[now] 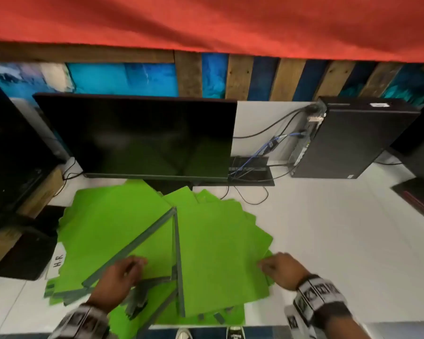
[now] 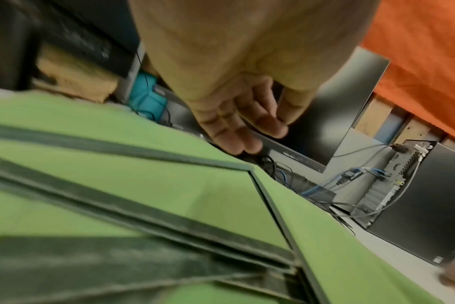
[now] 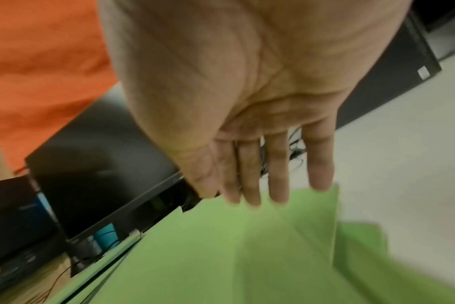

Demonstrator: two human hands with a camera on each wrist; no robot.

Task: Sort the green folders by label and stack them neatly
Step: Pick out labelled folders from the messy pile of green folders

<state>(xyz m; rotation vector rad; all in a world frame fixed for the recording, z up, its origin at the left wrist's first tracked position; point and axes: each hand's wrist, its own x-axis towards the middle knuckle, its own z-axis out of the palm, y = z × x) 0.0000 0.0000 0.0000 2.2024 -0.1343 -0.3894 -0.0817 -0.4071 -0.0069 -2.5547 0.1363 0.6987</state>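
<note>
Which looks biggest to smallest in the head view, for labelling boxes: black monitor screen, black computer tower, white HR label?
1. Black monitor screen
2. Black computer tower
3. White HR label, partly covered by green folders, so its full size is unsure.

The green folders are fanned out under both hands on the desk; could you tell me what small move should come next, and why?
Probably close the right hand on the right edge of the top folder and lift it off. Both hands look open, the left hand resting on the green folders, which lie splayed and unsorted, their labels not readable from here.
</note>
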